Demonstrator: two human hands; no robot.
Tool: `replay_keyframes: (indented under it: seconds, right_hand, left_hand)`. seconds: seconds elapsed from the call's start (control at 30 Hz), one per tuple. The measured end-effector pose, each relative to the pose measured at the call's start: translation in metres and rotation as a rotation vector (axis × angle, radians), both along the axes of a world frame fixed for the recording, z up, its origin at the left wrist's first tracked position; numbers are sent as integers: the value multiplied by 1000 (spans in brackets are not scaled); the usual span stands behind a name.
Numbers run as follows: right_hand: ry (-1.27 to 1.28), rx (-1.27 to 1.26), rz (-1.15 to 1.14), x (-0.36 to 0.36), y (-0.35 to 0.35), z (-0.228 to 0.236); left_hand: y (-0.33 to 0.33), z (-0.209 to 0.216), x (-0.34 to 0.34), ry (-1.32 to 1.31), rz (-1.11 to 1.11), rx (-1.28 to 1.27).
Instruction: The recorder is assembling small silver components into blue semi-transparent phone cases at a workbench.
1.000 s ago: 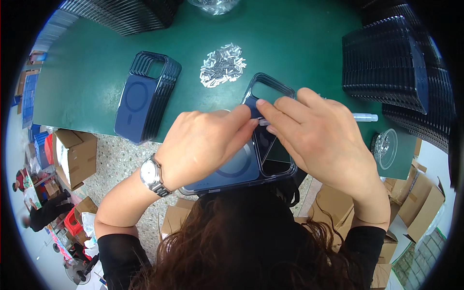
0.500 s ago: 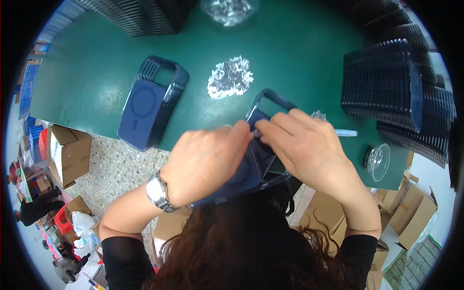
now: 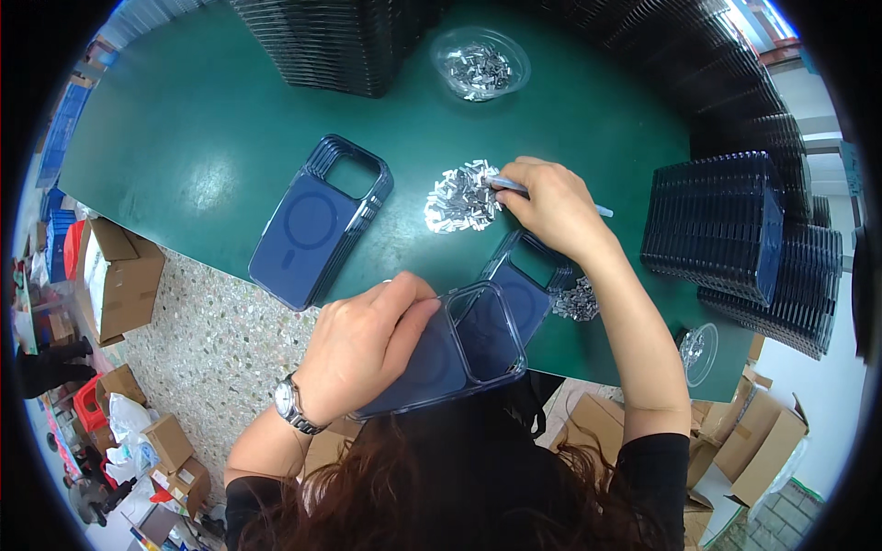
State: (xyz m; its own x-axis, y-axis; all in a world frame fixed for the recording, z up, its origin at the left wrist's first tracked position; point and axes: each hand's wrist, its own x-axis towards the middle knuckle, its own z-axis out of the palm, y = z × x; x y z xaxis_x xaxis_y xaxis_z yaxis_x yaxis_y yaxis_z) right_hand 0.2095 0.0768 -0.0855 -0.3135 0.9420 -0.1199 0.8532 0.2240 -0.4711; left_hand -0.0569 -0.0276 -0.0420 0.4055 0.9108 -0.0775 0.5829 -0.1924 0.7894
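- Left hand (image 3: 372,340), as I view it from afar: fingers curled inward, thumb and forefinger close together over a blue phone case (image 3: 430,369); the grip probably steadies the case. I cannot tell whether anything sits between those fingertips.
- The held case lies close to the person's torso, its large cut-out toward the right, perhaps so the panel faces the eyes.
- Right hand (image 3: 551,207): fingers pinched nearly closed around a slim pen-like tool (image 3: 511,185), its tip at a heap of small silvery pieces (image 3: 459,200). The low hold, I judge, gives fine control.
- A second case (image 3: 522,303) lies partly behind the held one, beside a smaller heap (image 3: 576,303).
- The stack of cases (image 3: 308,220) stands to the left, presumably leaving the middle of the green table (image 3: 184,174) free for handwork.
- A clear bowl (image 3: 518,57) at the far side contains similar pieces, likely a reserve.
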Motion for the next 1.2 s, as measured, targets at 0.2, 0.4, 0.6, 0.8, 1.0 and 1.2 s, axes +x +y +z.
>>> replay_keyframes:
  seconds: [0.2,0.4,0.6,0.8,1.0,1.2]
  right_hand:
    - [-50,28,47,0,-1,-2]
    - [322,60,104,-8,-40,53]
    - [223,207,390,-24,-71,64]
    - [111,263,367,-21,-83,61]
    - [106,249,350,-13,-88,57]
    - [-10,291,312,-7,-99,66]
  left_hand:
    - [3,-6,-2,43,14,13]
    - [12,-13,4,-53,35,-61]
    - [22,-3,14,-121,-112,-94]
    - [18,-2,22,-78,-94,-5]
    - [21,1,27,62,-139,36]
    - [16,0,31,125,-151,162]
